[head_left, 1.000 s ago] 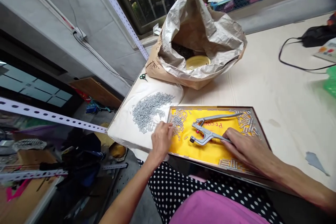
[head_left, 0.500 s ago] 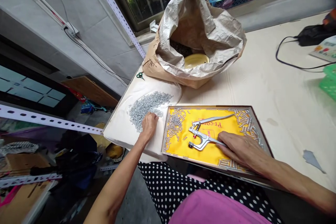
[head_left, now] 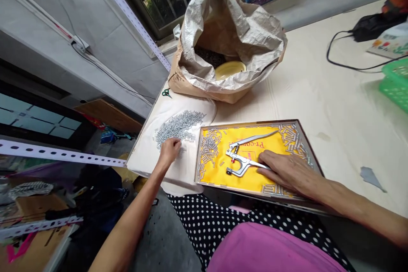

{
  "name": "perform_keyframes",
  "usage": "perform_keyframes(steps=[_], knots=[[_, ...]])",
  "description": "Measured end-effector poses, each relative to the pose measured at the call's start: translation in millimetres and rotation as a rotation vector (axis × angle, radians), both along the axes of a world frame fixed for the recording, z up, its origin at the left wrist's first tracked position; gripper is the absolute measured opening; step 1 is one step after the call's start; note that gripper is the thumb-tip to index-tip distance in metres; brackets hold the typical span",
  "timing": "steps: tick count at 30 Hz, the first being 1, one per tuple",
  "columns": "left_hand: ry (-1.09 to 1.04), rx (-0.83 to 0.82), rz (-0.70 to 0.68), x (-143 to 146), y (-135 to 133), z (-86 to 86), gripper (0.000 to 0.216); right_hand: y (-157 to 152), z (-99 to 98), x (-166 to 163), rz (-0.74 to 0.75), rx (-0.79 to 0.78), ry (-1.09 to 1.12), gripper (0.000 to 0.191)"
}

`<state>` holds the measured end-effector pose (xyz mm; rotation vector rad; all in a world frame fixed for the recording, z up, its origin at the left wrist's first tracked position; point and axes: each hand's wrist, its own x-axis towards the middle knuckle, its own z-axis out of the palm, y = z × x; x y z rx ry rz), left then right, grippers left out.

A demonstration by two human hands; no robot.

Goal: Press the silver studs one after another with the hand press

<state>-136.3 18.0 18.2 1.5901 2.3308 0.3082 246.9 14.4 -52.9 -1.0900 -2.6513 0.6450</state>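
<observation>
My left hand (head_left: 170,151) is at the near edge of a heap of small silvery metal pieces (head_left: 180,124), possibly springs, on white cloth. Its fingers are pinched together; whatever they hold is too small to make out. My right hand (head_left: 287,172) is closed on the lower handle of metal snap pliers (head_left: 244,166). The pliers lie with their handles spread over a shallow box (head_left: 244,125) with a yellow lining (head_left: 242,182). More small metal pieces lie along the box's left side (head_left: 209,146) and right end (head_left: 295,138).
A large open sack (head_left: 204,89) holding dark contents and a yellow bowl (head_left: 230,69) stands behind the heap. Green-handled scissors (head_left: 166,92) lie at the table's left edge. A black cord (head_left: 330,51), a green basket (head_left: 397,85) and a grey scrap (head_left: 371,177) are on the right.
My left hand has drawn back slightly left along the heap's near edge, fingers still closed. My right hand stays on the pliers. The whole view has shifted a little.
</observation>
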Motion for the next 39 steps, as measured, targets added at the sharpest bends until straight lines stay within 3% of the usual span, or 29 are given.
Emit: perform_keyframes(steps=[4, 7, 11, 17, 25, 33, 39], knots=[[-0.692, -0.05, 0.035, 54, -19, 4.5, 0.03, 2, 3.7, -6, -0.004, -0.008, -0.064, 0.017], [-0.914, -0.082, 0.056, 100, -33, -1.0, 0.038, 4, 3.2, -11, 0.033, 0.023, -0.07, 0.012], [-0.903, -0.078, 0.074, 132, -43, -16.4, 0.033, 1, 1.2, -13, 0.144, 0.12, 0.016, 0.017], [-0.824, -0.116, 0.19, 138, -53, -32.6, 0.031, -7, 2.9, -10, 0.152, 0.196, 0.052, 0.021], [-0.75, -0.321, 0.196, 145, -37, -19.5, 0.015, 0, -2.0, -11, 0.149, 0.169, 0.069, 0.018], [-0.685, -0.554, 0.104, 141, -21, -14.3, 0.026, 3, -4.7, -12, 0.12, 0.069, 0.011, 0.018], [-0.699, -0.673, 0.149, 139, -16, -12.6, 0.026, 7, 1.4, -14, 0.075, 0.055, -0.073, 0.017]])
